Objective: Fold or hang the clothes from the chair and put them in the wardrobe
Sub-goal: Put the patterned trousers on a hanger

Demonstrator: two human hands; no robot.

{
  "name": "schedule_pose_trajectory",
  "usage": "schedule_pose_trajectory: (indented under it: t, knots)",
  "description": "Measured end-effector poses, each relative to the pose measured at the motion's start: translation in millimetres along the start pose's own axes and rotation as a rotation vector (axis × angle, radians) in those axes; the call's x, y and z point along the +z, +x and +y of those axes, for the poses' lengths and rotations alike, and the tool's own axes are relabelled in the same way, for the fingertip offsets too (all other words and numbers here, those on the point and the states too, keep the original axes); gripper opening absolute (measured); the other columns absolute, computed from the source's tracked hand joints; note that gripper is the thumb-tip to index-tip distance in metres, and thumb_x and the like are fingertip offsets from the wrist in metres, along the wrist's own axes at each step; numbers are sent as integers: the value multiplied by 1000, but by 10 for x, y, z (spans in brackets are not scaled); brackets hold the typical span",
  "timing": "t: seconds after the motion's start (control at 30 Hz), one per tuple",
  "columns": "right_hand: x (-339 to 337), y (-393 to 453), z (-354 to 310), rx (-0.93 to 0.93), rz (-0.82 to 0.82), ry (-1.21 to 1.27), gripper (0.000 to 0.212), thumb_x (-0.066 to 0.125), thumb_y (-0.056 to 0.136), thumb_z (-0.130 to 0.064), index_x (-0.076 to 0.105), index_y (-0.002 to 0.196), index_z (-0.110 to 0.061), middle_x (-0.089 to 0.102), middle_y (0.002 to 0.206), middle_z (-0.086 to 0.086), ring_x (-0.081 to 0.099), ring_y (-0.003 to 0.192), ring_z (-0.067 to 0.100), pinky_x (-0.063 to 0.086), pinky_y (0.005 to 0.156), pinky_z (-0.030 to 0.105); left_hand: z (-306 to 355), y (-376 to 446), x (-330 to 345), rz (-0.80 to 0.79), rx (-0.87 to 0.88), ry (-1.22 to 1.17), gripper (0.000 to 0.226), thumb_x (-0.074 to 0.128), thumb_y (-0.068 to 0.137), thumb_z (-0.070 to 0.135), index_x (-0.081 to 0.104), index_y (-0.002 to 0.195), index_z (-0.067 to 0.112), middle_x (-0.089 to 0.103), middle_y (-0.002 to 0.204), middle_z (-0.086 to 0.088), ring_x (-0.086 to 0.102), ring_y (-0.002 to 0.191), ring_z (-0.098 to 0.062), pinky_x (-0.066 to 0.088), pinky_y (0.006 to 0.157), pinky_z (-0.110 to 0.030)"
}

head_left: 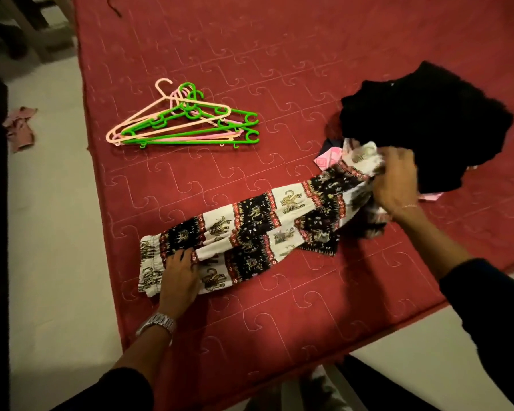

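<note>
Red quilted fabric covers the bed, and across its near part the elephant-print trousers lie stretched out long, cuffs at one end and waist at the other. The left hand rests on the cuff end, its grip spread with fingers laid flat and pressing the cloth down. The right hand takes the waist end, its grip curled and bunching the gathered cloth there. Just beyond that right grip, touching the waist end, sits a heap of black clothes, with a bit of pink patterned cloth showing at its edge. Well beyond the left grip a bundle of green and pink plastic hangers lies on the bed, untouched. Out past the left grip, off the bed, a small pinkish rag lies on the pale floor. The step in hand looks like straightening the trousers for folding. The risk is that the waist is crumpled under the right grip, so a fold made now would trap wrinkles; a pull at that end could also drag the black heap along or tangle with it. If the left palm lifts early, the two legs may slide out of line.
</note>
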State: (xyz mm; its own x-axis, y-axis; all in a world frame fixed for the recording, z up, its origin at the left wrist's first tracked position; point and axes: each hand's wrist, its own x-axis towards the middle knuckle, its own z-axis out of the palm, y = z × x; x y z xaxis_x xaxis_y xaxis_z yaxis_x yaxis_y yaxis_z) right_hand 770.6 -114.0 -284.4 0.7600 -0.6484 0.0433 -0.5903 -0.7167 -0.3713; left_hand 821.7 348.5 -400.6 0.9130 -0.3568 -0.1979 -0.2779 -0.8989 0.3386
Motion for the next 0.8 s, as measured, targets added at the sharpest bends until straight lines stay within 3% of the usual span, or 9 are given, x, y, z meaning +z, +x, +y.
schedule_pose_trajectory:
  t: [0.07, 0.13, 0.23, 0.33, 0.43, 0.5, 0.6, 0.7, 0.8]
  knots:
    - [122, -118, 8, -245, -22, -296, 86, 65, 79, 4, 32, 153, -23, 9, 163, 15, 22, 145, 49, 12, 116, 64, 18, -21, -7, 14, 43, 8, 37, 64, 86, -3, 59, 122, -11, 61, 113, -28, 57, 97, -44, 52, 82, -53]
    - [268, -352, 121, -224, -104, -304, 83, 64, 91, -10, 19, 159, -27, -3, 167, 7, 7, 151, 46, 5, 113, 67, 27, -43, 14, 28, 51, 3, 37, 66, 86, -2, 59, 121, -11, 61, 113, -28, 57, 97, -44, 52, 82, -54]
    - [426, -800, 360, 99, -95, 9, 78, 71, 92, -23, 26, 154, -10, 26, 160, 18, 31, 143, 40, 30, 116, 55, 153, -13, 44, 13, -88, -10, 51, 72, 86, 12, 52, 128, -8, 56, 122, -27, 51, 109, -42, 49, 88, -52]
    - [646, -1039, 484, 355, -227, 182, 52, 76, 86, -39, 58, 121, -4, 69, 109, 12, 66, 99, 30, 56, 85, 38, 481, -16, 81, 84, -27, 139, 55, 78, 79, 20, 53, 121, -6, 56, 120, -27, 52, 110, -41, 49, 87, -50]
    - [899, -1090, 343, 473, -441, 309, 42, 80, 78, -52, 70, 85, -12, 70, 78, -1, 66, 76, 17, 48, 63, 24, 955, -11, 215, 137, 235, 191, 47, 77, 80, 16, 55, 119, 2, 58, 118, -21, 57, 108, -36, 52, 89, -47]
    - [1053, -1073, 217, 520, -470, 426, 38, 84, 74, -47, 65, 80, -14, 67, 77, -3, 60, 69, 13, 46, 59, 25, 1265, 36, 333, 59, 346, 185, 52, 76, 81, 35, 54, 121, 10, 59, 115, -13, 58, 103, -29, 53, 86, -44]
    - [1109, -1021, 161, 531, -546, 466, 29, 84, 79, -32, 65, 82, -11, 68, 78, 0, 59, 61, 12, 44, 50, 23, 1574, 145, 414, -76, 354, 322, 62, 66, 81, 62, 54, 123, 17, 57, 119, -9, 56, 103, -29, 53, 78, -45]
    - [895, -936, 476, 515, -593, 511, 26, 79, 86, -19, 61, 94, -1, 71, 82, 12, 63, 61, 22, 48, 45, 29, 1619, 211, 435, -145, 316, 390, 42, 52, 96, 41, 55, 127, 15, 54, 128, -12, 53, 112, -33, 53, 78, -46]
    - [383, -680, 1133, 428, -479, 329, 14, 74, 86, -5, 66, 96, -9, 74, 88, 17, 70, 70, 28, 57, 54, 33, 1530, 212, 382, -65, 349, 382, 23, 62, 88, 17, 62, 108, 7, 62, 105, -14, 58, 91, -33, 52, 62, -43]
